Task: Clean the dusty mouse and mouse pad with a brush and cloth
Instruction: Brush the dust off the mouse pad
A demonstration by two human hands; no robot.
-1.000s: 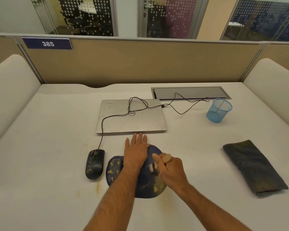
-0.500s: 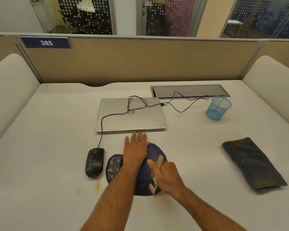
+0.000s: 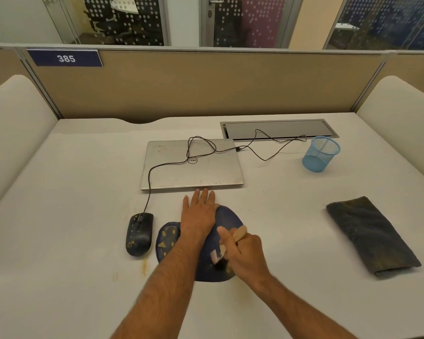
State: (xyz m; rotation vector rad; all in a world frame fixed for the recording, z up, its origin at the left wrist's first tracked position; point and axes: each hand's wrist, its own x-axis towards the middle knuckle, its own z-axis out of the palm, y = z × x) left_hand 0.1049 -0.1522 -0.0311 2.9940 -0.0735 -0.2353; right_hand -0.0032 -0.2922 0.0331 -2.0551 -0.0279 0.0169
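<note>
While the left hand (image 3: 200, 215) lies flat, fingers spread, pinning the blue mouse pad (image 3: 227, 217), the right hand (image 3: 245, 253) grips the brush (image 3: 230, 243), bristles down on it. Mouse (image 3: 138, 234) just left of the pad; cloth (image 3: 370, 237) well right.

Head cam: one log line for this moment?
step: brushing mouse pad | left hand: flat on pad | right hand: gripping brush | mouse: dusty, untouched | cloth: unused, right

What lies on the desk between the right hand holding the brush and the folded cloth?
Nothing: in the head view, the stretch of desk between the right hand, gripping the brush, and the dark folded cloth is bare.
</note>
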